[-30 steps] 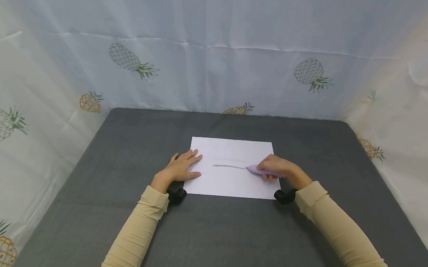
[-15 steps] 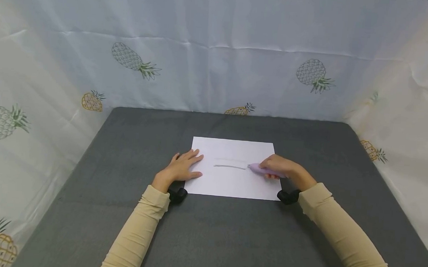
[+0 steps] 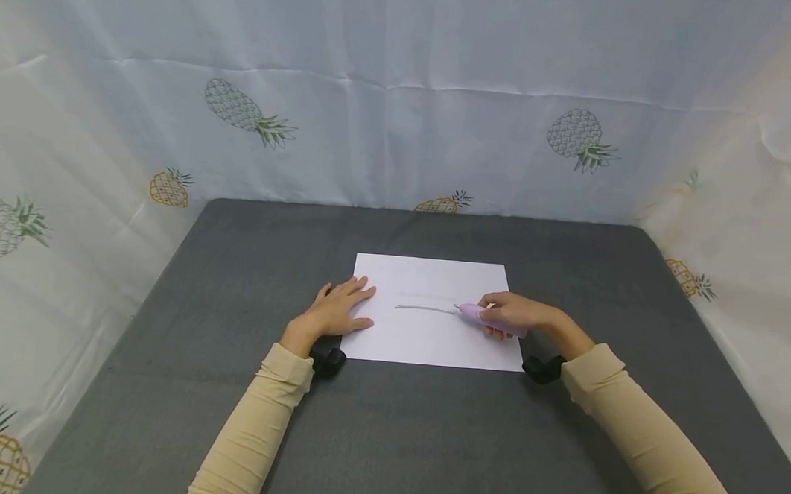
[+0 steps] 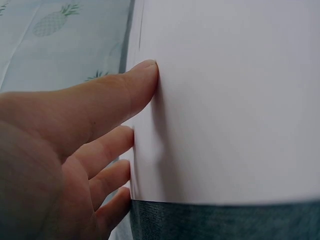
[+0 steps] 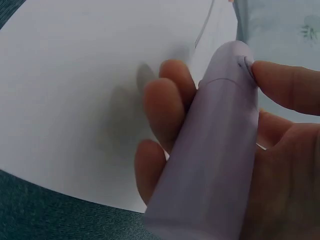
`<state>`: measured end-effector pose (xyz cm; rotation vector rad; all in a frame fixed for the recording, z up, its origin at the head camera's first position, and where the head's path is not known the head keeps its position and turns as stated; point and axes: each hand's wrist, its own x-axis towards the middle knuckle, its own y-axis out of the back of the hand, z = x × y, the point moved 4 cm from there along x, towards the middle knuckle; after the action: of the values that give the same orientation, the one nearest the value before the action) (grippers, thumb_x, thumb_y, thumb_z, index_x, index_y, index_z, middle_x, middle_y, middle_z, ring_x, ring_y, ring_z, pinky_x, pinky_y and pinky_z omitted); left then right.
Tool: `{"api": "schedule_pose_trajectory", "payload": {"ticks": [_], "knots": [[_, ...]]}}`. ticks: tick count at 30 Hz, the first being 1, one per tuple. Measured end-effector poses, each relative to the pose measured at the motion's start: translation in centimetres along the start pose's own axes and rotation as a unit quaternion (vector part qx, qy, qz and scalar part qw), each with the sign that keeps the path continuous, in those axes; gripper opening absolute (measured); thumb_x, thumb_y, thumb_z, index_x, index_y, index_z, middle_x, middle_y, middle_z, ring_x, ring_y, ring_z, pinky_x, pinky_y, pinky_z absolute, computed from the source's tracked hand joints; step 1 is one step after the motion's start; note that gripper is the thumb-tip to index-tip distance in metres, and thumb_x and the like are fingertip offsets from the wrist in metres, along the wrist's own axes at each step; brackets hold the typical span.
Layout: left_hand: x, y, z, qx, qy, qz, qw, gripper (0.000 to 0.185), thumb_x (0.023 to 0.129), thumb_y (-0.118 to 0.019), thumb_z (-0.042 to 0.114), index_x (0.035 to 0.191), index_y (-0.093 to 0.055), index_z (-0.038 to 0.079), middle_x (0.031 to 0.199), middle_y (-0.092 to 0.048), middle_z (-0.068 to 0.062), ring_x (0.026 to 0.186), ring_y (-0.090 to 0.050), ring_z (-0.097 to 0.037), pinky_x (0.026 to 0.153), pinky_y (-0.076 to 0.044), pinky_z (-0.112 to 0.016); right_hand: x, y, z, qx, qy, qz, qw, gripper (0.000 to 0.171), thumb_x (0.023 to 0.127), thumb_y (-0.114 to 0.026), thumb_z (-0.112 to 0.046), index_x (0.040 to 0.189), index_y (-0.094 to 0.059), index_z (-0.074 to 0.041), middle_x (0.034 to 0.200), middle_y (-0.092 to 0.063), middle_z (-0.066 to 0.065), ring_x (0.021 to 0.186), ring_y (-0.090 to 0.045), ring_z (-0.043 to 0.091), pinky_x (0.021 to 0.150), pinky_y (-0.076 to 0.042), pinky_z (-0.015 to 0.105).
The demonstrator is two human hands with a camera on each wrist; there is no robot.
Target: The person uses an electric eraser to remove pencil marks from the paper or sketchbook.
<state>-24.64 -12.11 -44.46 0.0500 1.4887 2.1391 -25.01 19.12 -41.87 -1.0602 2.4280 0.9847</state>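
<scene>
Lilac electric eraser (image 3: 492, 321) gripped in right hand (image 3: 519, 315), tip at the right end of a grey pencil line (image 3: 424, 308) on white paper (image 3: 431, 338). Left hand (image 3: 335, 311) flat, fingers (image 4: 107, 97) straight, pressing the sheet's left edge. Line's full length seen from head view only; wrist view catches just a short stretch.

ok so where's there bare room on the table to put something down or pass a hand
Bare grey table lies between the paper and the near edge, between the sleeves, and behind the paper up to the curtain. Both side strips are bare too. Crowded: the paper, where the left hand presses and the right hand holds the purple pen.
</scene>
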Motion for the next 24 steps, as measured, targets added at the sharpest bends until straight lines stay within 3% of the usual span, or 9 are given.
{"api": "schedule_pose_trajectory", "payload": {"ticks": [5,14,24], "knots": [[-0.1,0.0,-0.1,0.001,0.002,0.002,1.0,0.069,0.094,-0.057,0.04,0.152,-0.03,0.016,0.164,-0.018,-0.009,0.153,-0.015,-0.031,0.12,-0.007,-0.063,0.2,-0.1,0.1,-0.012,0.017,0.007,1.0,0.027,0.098,-0.044,-0.015,0.114,-0.051,0.005,0.081,-0.062,0.011,0.063,-0.05,0.014,0.055,-0.042,0.026],[-0.1,0.0,-0.1,0.001,0.007,-0.004,1.0,0.069,0.094,-0.057,0.041,0.153,-0.029,0.017,0.164,-0.017,-0.008,0.154,-0.013,-0.029,0.121,-0.006,-0.062,0.7,0.0,1.3,-0.091,0.096,0.114,0.985,0.032,0.096,-0.05,-0.019,0.113,-0.064,0.005,0.069,-0.058,0.012,0.049,-0.043,0.005,0.047,-0.039,0.023],[0.1,-0.2,-0.2,0.0,0.005,-0.006,1.0,0.069,0.094,-0.057,0.041,0.153,-0.029,0.016,0.164,-0.017,-0.008,0.154,-0.013,-0.03,0.121,-0.006,-0.062,0.8,-0.2,1.7,-0.092,0.091,0.144,0.981,0.032,0.095,-0.052,-0.017,0.112,-0.067,0.006,0.063,-0.058,0.009,0.047,-0.042,0.004,0.045,-0.038,0.022]]}}
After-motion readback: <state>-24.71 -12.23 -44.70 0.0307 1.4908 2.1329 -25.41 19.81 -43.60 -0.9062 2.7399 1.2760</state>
